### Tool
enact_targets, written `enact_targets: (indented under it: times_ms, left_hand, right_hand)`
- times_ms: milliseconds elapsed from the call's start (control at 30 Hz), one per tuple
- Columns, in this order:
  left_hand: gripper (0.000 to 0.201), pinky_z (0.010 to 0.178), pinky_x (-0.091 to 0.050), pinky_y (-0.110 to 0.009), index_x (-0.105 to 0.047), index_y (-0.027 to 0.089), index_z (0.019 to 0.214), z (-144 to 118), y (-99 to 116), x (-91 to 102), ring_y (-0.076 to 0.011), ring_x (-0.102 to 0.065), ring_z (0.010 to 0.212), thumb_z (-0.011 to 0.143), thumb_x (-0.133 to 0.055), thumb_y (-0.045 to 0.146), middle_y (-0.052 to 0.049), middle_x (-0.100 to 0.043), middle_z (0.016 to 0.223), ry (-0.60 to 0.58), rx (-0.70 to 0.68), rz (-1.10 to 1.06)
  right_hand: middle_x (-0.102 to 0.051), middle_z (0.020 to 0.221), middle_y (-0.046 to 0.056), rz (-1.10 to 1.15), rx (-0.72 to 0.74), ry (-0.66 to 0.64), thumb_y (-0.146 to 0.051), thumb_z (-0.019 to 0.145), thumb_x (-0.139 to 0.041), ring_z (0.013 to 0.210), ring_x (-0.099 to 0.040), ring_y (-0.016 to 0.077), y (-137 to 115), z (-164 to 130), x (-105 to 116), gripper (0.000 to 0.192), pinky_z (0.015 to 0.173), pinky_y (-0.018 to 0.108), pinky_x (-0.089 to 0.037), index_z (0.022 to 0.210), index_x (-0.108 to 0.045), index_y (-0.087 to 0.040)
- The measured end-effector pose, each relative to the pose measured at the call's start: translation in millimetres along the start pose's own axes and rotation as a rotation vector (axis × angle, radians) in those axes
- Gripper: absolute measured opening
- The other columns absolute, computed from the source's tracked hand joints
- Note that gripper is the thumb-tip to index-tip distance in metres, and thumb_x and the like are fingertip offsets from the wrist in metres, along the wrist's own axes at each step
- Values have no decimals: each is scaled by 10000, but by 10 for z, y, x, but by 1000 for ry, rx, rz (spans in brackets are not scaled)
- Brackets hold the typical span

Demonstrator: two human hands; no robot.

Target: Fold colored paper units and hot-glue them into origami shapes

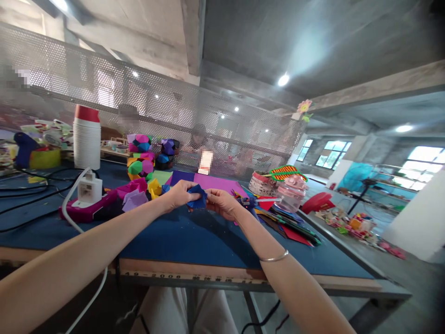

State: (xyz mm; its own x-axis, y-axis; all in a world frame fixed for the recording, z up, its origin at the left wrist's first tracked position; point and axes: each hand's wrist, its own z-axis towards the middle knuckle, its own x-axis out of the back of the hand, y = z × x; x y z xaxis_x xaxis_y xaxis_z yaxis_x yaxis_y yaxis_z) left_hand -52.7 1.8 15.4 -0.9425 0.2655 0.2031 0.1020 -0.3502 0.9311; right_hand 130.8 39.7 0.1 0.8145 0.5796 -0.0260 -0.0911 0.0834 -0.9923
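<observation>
Two bare hands meet over the middle of a blue-topped table (194, 241) in the single head view, both pinching one small piece of dark blue paper (197, 196) held just above the surface. Left hand (179, 194): fingers curled closed, thumb and forefinger nipping the paper's left edge. Right hand (222, 203): likewise closed on the right edge, a thin bangle (274, 257) on its wrist. Judged from the grip, the step in hand is a fold or crease partway through an origami unit; the next move would seem to call for both hands keeping the edges aligned while a fingertip presses the crease flat, since so small a piece slips easily. The blue paper looks already folded into a compact, angular shape with pointed corners (its exact form is too small to read), matte and of one deep colour. Around it, left of the hands, lie loose folded units in purple, pink and yellow (139, 192) and a white power strip (88, 189) with its cable trailing off the table edge. Behind these stand finished multicoloured paper balls (141, 155), a stack of white cups with a red top (86, 139), and flat purple and magenta sheets (205, 182). To the right sit a pink clear jar (291, 192) and a fan of coloured sheets (288, 222). A perforated metal screen (156, 102) closes off the far side of the table.
</observation>
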Motion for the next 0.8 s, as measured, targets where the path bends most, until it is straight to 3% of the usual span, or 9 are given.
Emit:
enact_targets:
  times_ms: [200,433,800]
  left_hand:
    - [162,399,-450,-197,-626,115,679,3,-13,5,-92,-528,441,623,-689,253,6,-612,566,14,-2,-16]
    - [94,387,-434,-214,-650,106,707,19,-18,-3,-106,-516,408,639,-623,164,13,-584,503,69,80,26]
    - [165,381,-422,-200,-681,95,757,25,-70,-30,-97,-508,408,621,-591,118,11,-581,499,116,157,48]
  right_hand:
    - [-576,649,-21,-180,124,46,-498,692,-712,604,-545,84,-28,-29,-74,366,667,234,-472,730,-605,-150]
    - [-621,665,8,-615,274,120,-525,787,-589,624,-575,127,-57,-40,-87,381,610,234,-443,776,-614,-144]
    - [-594,653,-4,-1362,515,299,-270,900,-479,591,-509,111,-98,-144,-280,209,564,221,-298,728,-548,-172]
